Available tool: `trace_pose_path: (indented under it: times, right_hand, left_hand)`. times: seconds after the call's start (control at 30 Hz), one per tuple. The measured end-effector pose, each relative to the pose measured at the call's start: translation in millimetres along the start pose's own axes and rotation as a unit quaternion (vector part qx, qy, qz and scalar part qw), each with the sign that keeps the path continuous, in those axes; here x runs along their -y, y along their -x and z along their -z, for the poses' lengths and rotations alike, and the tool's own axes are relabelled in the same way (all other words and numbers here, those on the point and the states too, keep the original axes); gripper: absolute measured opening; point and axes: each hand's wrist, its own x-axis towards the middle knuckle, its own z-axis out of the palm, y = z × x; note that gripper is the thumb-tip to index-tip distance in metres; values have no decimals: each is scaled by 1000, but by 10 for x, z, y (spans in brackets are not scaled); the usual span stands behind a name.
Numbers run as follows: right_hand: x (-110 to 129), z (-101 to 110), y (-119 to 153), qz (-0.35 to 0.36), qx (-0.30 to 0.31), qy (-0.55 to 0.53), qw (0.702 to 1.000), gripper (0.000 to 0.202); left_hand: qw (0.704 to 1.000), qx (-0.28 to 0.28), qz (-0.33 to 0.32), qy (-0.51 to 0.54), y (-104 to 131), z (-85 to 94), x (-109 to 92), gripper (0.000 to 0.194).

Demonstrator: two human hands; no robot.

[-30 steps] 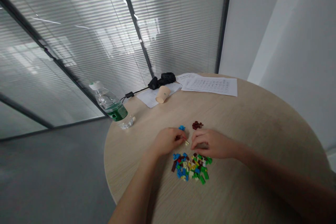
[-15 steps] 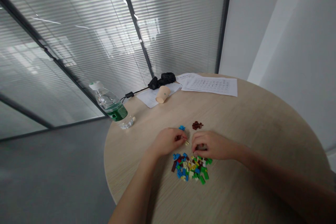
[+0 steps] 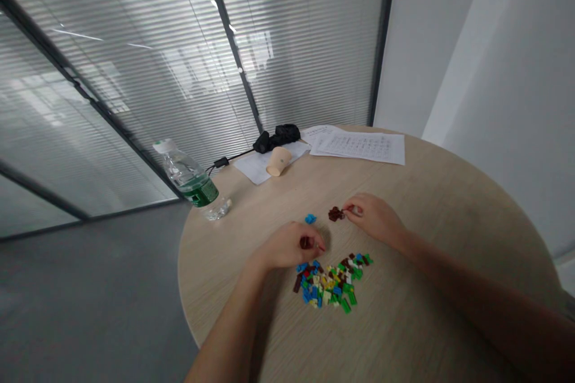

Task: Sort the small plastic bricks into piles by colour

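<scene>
Small dark brown toy bricks (image 3: 335,213) lie in a compact cluster on the round table (image 3: 453,209), toward the far edge from its middle. The right hand (image 3: 372,215) has its thumb and forefinger closed in a pinch just at the right side of this cluster; whether a brick is between the tips is too small to tell. Left of the cluster, and apart from it, is a little group of blue toy bricks (image 3: 310,219).

The left hand (image 3: 291,245) rests just on the near side of the blue bricks, its fingers curled and the tips drawn together with the thumb. A dark patch shows inside the curl, but whether it is a held brick cannot be made out.

Nearer the person, a larger mixed pile of toy bricks (image 3: 330,284), in blue, green, yellow, cream, white, red and brown, spreads beyond the left hand's fingertips, its upper right end reaching out below the right hand.

Farther out, a clear plastic bottle (image 3: 195,185) with a green label is near the left edge. Toward the far edge, a beige paper cup (image 3: 278,161) is on a paper sheet (image 3: 251,166), beside a black bundle (image 3: 281,136) and a black cable (image 3: 221,162). Printed sheets (image 3: 359,146) lie along the far edge.
</scene>
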Motion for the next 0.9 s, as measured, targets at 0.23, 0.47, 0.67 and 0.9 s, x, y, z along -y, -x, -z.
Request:
trace_pose_path:
  times: [0.23,0.47,0.67,0.9]
  right_hand:
    - [-83,-112,-11,23,0,-23,999,16]
    - [-30,-30,-3,14,-26,-40,999,20]
    - [175,20,72,145,22,-107,983,17]
    - [347,32,181,262,150,-142,943,12]
  left_hand:
    - [1000,17,2,20,0,-12,7,18]
    - [999,37,-3,27,1,-14,26,18]
    - [998,62,-7,20,12,-28,13,16]
    - [998,53,-13,-12,7,-36,-4,18]
